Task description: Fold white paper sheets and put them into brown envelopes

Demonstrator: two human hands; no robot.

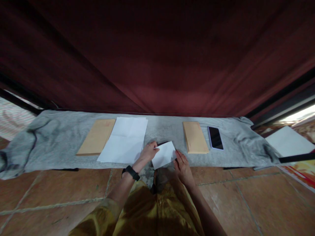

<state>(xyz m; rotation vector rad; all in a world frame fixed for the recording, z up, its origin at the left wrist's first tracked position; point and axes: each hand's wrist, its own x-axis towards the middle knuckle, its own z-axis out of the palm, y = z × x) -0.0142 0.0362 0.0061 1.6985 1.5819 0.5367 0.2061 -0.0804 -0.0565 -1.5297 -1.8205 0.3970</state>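
Observation:
A folded white paper lies on the grey cloth just in front of me. My left hand pinches its left edge with closed fingers; a black band sits on that wrist. My right hand rests at the paper's right edge with its fingers stretched flat on the cloth. A stack of white sheets lies just left of my left hand.
A brown envelope lies left of the white sheets, partly under them. Another stack of brown envelopes and a black phone lie to the right. White paper sits at far right. A dark red curtain hangs behind.

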